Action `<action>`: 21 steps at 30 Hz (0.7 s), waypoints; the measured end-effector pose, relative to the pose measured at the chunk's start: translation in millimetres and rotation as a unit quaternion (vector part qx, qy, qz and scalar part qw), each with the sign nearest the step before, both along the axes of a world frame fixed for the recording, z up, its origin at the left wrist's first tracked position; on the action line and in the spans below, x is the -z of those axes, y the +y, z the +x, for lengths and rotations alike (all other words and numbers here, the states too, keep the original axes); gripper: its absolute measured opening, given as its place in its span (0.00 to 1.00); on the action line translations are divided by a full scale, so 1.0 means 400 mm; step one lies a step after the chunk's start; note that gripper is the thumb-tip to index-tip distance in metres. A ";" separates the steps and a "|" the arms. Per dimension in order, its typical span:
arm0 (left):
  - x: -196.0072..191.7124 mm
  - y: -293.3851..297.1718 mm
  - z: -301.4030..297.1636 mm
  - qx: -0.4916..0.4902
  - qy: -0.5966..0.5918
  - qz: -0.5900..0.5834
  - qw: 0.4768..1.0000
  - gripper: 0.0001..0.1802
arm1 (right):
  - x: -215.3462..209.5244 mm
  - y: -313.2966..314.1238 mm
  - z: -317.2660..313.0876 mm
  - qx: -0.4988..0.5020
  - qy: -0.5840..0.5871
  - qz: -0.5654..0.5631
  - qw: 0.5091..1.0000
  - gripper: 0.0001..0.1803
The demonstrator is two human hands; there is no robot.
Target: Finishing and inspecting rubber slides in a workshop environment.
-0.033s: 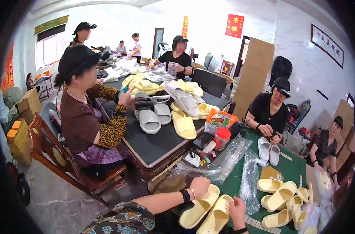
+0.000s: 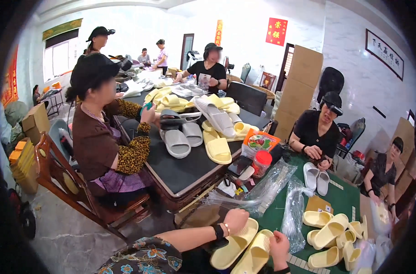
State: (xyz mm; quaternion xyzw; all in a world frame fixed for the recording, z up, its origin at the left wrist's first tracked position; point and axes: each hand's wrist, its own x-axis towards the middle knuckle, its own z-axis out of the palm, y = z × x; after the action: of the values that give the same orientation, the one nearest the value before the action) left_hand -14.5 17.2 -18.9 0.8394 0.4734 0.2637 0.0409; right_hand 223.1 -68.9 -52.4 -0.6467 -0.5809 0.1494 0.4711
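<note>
Side by side at the near edge of the green table lie two pale yellow slippers, the left slipper [image 2: 226, 253] and the right slipper [image 2: 252, 258]. My left hand [image 2: 236, 220] is closed in a fist by the upper end of the left slipper; what it holds, if anything, is hidden. At the right slipper's outer side, my right hand [image 2: 279, 248] is closed with thumb and finger pressed together. Anything in that pinch is too small to name. Beyond my hands lies a bundle of thin clear plastic strands [image 2: 237, 199], partly in clear plastic wrapping.
More yellow slippers [image 2: 332, 232] lie to the right on the green table [image 2: 297, 214]. A red-lidded jar [image 2: 262, 163] stands ahead. White slippers [image 2: 316, 178] lie before a co-worker [image 2: 324, 132]. Another person [image 2: 98, 132] sits left at a dark table [image 2: 171, 180] with piled slippers.
The whole view has shifted very slightly. My hands and the slippers stay in place.
</note>
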 end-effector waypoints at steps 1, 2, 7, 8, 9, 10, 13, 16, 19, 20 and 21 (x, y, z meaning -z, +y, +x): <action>0.005 -0.004 0.011 0.020 -0.028 0.040 0.999 0.05 | -0.015 -0.008 -0.011 -0.003 0.098 -0.006 0.995 0.09; 0.012 -0.013 0.028 0.046 -0.050 0.026 0.997 0.05 | -0.040 -0.017 -0.012 -0.023 0.106 -0.039 0.993 0.06; -0.015 -0.046 0.094 0.137 -0.180 -0.186 0.956 0.08 | -0.082 -0.012 -0.042 -0.044 0.202 -0.057 0.977 0.16; -0.028 -0.051 0.106 0.155 -0.190 -0.200 0.949 0.08 | -0.032 0.001 -0.026 -0.049 0.239 0.008 0.970 0.16; -0.023 -0.053 0.089 0.159 -0.203 -0.222 0.941 0.09 | -0.073 -0.007 -0.046 -0.063 0.189 -0.013 0.980 0.18; 0.040 -0.031 0.080 0.192 -0.216 -0.156 0.945 0.09 | -0.088 -0.001 -0.060 -0.078 0.217 -0.045 0.972 0.18; -0.021 -0.032 0.079 0.143 -0.227 -0.211 0.940 0.08 | -0.103 0.005 -0.079 -0.072 0.152 -0.050 0.984 0.11; -0.021 -0.038 0.077 0.143 -0.241 -0.208 0.937 0.07 | -0.110 0.005 -0.094 -0.068 0.163 -0.069 0.982 0.10; -0.019 -0.047 0.090 0.160 -0.241 -0.206 0.935 0.07 | -0.095 -0.007 -0.087 -0.061 0.176 -0.066 0.980 0.09; -0.019 -0.047 0.094 0.162 -0.240 -0.208 0.934 0.07 | -0.095 -0.008 -0.085 -0.069 0.185 -0.056 0.979 0.09; -0.017 -0.053 0.093 0.161 -0.244 -0.206 0.934 0.07 | -0.101 -0.014 -0.087 -0.069 0.187 -0.060 0.978 0.09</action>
State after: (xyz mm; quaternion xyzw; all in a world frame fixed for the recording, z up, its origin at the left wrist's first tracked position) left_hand 22.8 -4.1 -12.0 0.7875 0.3513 0.3471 0.3688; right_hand 188.1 -74.6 -11.9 -0.5923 -0.5161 0.3345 0.5205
